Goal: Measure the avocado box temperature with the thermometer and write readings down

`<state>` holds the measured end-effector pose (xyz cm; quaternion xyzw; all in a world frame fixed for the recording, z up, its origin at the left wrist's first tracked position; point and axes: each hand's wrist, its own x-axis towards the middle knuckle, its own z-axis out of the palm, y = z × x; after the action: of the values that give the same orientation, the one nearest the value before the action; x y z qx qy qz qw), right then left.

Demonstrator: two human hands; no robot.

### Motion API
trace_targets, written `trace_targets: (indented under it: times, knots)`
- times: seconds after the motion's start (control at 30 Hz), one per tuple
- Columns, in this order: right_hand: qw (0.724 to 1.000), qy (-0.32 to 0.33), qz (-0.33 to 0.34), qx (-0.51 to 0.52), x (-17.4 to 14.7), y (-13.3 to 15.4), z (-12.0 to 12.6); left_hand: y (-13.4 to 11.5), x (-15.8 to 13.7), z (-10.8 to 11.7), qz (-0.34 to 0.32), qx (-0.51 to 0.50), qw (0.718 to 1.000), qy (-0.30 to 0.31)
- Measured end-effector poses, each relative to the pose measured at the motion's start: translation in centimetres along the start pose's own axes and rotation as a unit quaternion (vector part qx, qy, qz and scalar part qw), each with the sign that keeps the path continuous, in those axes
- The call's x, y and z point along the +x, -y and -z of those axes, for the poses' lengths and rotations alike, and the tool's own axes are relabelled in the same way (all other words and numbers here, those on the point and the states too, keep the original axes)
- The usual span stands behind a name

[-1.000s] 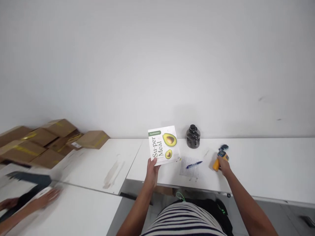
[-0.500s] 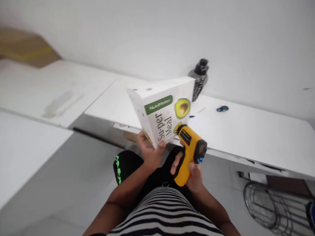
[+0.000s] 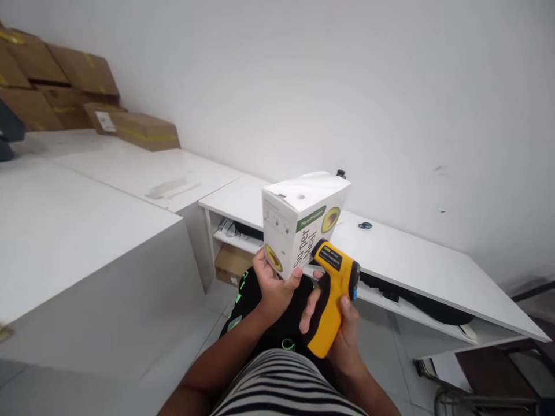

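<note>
My left hand (image 3: 276,287) grips the lower end of a white "Super Meal" carton (image 3: 281,231) with avocado pictures, held tilted over the desk's front edge. In my right hand (image 3: 347,323) is a yellow and black infrared thermometer (image 3: 332,300), shaped like a pistol. Its nose points left at the carton's printed face, very close to it; whether they touch I cannot tell. The fingers of my right hand lie around the grip, partly hidden behind it. Behind the carton, only the black cap of a bottle (image 3: 341,173) shows.
A long white desk (image 3: 416,260) runs along the wall, with a small dark object (image 3: 365,225) on it. White tables (image 3: 108,202) stand to the left, brown cardboard boxes (image 3: 143,130) at their far end. Another box (image 3: 232,264) sits under the desk. A metal rack (image 3: 481,401) is at lower right.
The view has swung left and up, bringing more boxes into sight. The carton has turned, showing more of its narrow side. Both hands keep their holds.
</note>
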<state>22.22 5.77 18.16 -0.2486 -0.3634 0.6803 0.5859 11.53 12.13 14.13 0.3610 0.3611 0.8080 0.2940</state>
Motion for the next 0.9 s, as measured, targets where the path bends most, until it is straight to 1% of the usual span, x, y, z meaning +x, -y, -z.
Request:
trace_targets:
  times: [0.1, 0.17, 0.23, 0.3, 0.33, 0.4, 0.43, 0.47, 0.5, 0.57, 0.6, 0.67, 0.7, 0.73, 0.8, 0.87, 0.9]
  knots:
    - [1.0, 0.007, 0.01, 0.013, 0.4, -0.3, -0.1, -0.4, 0.3, -0.2, -0.005, 0.011, 1.0, -0.004]
    - [1.0, 0.011, 0.014, 0.014, 0.9, -0.8, 0.3, 0.0, 0.7, 0.0, 0.004, 0.027, 1.0, -0.011]
    - [1.0, 0.019, 0.014, 0.008, 1.7, -1.4, 0.9, 0.7, 1.7, 0.5, 0.009, 0.04, 0.999, -0.011]
    - [1.0, 0.022, 0.009, -0.017, 2.8, -1.7, 1.8, 1.6, 3.7, 1.0, 0.006, 0.057, 0.998, -0.006]
    - [0.999, 0.012, 0.009, -0.042, 3.5, -1.7, 2.5, 2.2, 5.1, 1.2, -0.001, 0.069, 0.998, -0.005]
    - [0.991, -0.039, 0.013, -0.128, 5.6, -1.2, 4.5, 3.5, 8.4, 1.6, -0.024, 0.093, 0.995, -0.022]
    - [0.978, -0.082, 0.021, -0.19, 6.9, -0.7, 5.9, 4.3, 10.3, 1.7, -0.034, 0.102, 0.993, -0.04]
    - [0.956, -0.124, 0.021, -0.266, 8.5, 0.0, 7.5, 5.1, 12.1, 1.8, -0.032, 0.114, 0.992, -0.054]
    - [0.918, -0.175, 0.027, -0.356, 10.2, 0.7, 9.4, 6.1, 13.9, 1.9, -0.02, 0.128, 0.989, -0.067]
    - [0.814, -0.244, 0.015, -0.527, 13.8, 2.3, 13.5, 8.3, 17.0, 1.9, 0.009, 0.153, 0.985, -0.084]
    - [0.758, -0.268, -0.016, -0.594, 15.5, 3.0, 15.5, 9.5, 18.2, 1.9, 0.021, 0.169, 0.981, -0.091]
    - [0.659, -0.275, -0.087, -0.695, 18.4, 4.1, 19.3, 11.9, 20.0, 1.7, 0.047, 0.216, 0.97, -0.1]
    - [0.617, -0.271, -0.11, -0.73, 19.4, 4.4, 20.9, 13.0, 20.6, 1.5, 0.061, 0.243, 0.963, -0.103]
    - [0.583, -0.267, -0.13, -0.756, 20.2, 4.6, 22.3, 14.2, 21.1, 1.2, 0.075, 0.27, 0.955, -0.102]
    - [0.529, -0.255, -0.148, -0.795, 21.4, 4.5, 24.4, 16.2, 21.6, 0.5, 0.099, 0.312, 0.941, -0.088]
    - [0.488, -0.238, -0.141, -0.828, 22.1, 4.1, 25.6, 18.0, 21.6, -0.4, 0.111, 0.334, 0.934, -0.055]
    - [0.472, -0.227, -0.132, -0.842, 22.4, 3.8, 26.1, 18.8, 21.5, -1.0, 0.114, 0.336, 0.934, -0.036]
